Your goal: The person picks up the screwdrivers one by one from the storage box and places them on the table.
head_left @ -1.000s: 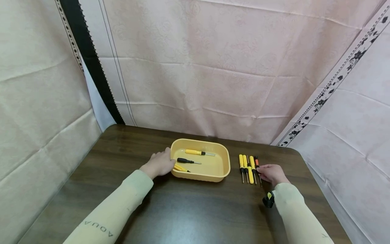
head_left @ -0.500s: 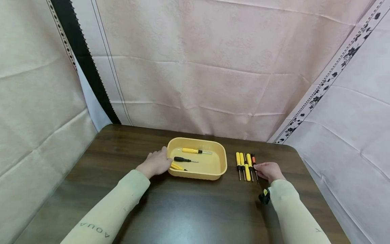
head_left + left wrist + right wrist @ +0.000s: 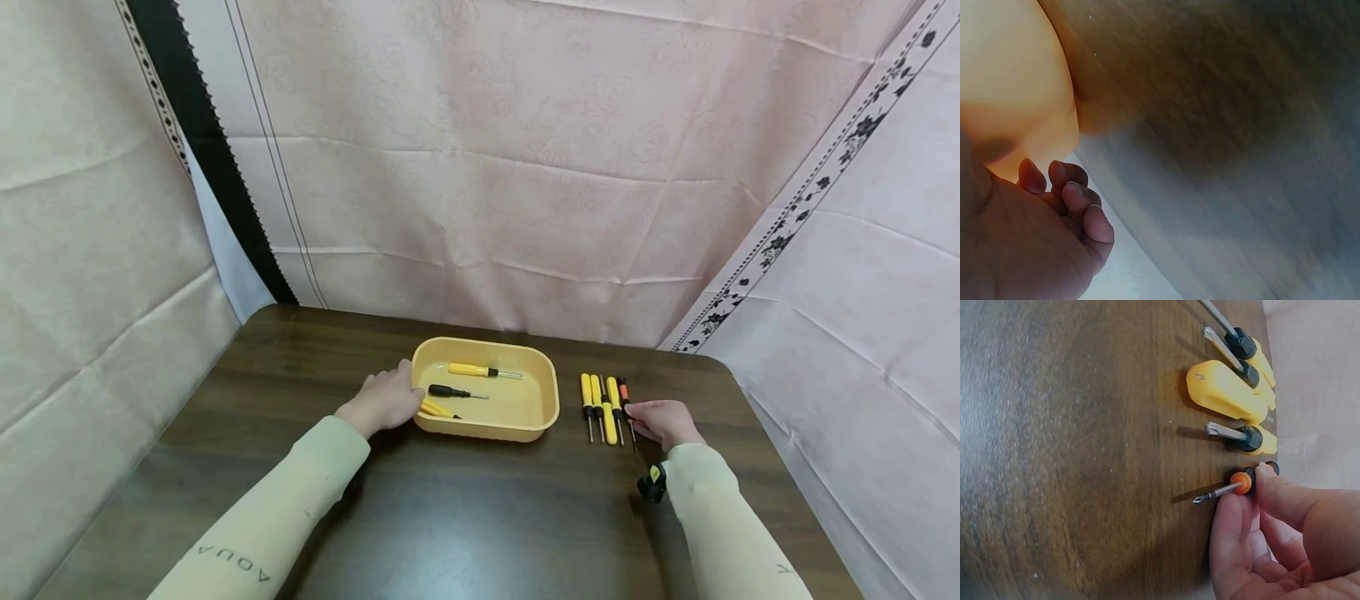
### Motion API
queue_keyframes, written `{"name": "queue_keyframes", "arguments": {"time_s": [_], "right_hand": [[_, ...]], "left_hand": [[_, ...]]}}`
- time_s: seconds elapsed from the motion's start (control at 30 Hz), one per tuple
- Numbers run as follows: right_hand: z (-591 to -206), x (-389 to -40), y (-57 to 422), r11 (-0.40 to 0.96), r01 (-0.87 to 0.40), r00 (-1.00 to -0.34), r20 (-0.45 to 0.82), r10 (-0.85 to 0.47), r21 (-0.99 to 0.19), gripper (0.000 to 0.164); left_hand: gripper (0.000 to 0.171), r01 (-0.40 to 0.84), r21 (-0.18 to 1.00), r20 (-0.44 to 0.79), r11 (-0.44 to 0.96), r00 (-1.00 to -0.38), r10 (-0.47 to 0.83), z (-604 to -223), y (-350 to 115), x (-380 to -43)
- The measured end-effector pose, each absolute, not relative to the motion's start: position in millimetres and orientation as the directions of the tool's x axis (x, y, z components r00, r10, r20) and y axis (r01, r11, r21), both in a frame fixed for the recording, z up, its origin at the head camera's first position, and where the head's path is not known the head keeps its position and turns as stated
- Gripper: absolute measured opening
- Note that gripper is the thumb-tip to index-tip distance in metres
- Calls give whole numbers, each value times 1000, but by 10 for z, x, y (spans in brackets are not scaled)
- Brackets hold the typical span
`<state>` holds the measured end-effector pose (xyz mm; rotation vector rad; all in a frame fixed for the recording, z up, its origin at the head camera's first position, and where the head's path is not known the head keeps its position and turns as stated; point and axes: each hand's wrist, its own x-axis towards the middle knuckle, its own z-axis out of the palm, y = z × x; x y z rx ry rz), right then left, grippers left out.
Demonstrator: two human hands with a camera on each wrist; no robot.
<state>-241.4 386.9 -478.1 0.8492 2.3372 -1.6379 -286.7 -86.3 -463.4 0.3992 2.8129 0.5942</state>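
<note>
In the head view my left hand (image 3: 381, 402) grips the left rim of a yellow plastic tray (image 3: 536, 421). Its curled fingers show beside the tray's outer wall (image 3: 1016, 69) in the left wrist view. Inside the tray lie a yellow screwdriver (image 3: 470, 369), a black one (image 3: 446, 391) and another yellow handle (image 3: 435, 409) partly hidden by that hand. My right hand (image 3: 666, 422) pinches an orange-and-black screwdriver (image 3: 1243, 482) between thumb and fingers, at the right end of a row. Its tip points toward the near side.
Several yellow-and-black screwdrivers (image 3: 587, 392) lie side by side just left of my right hand; one yellow handle (image 3: 1225, 390) is turned the opposite way. The brown wooden table (image 3: 480, 517) ends at a pale hanging cloth (image 3: 480, 208) behind.
The head view has shifted slightly since a second ago. Both hands keep their places, on the tray and at the orange-and-black screwdriver; nothing else visibly moves.
</note>
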Motion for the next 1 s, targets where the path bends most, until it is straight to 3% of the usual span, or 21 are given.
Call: {"name": "queue_keyframes", "arguments": {"time_s": [0.7,1.0], "right_hand": [[-4619,-2302,3761,214,536,-824,-450,345,-817,43],[-4708,-2375,3823,190,563,-800,-472,372,-805,38]], "left_hand": [[57,219,423,-165,879,-935,312,-4644,-859,-2875],[55,213,429,-167,878,-936,309,-4646,-860,-2869]]}}
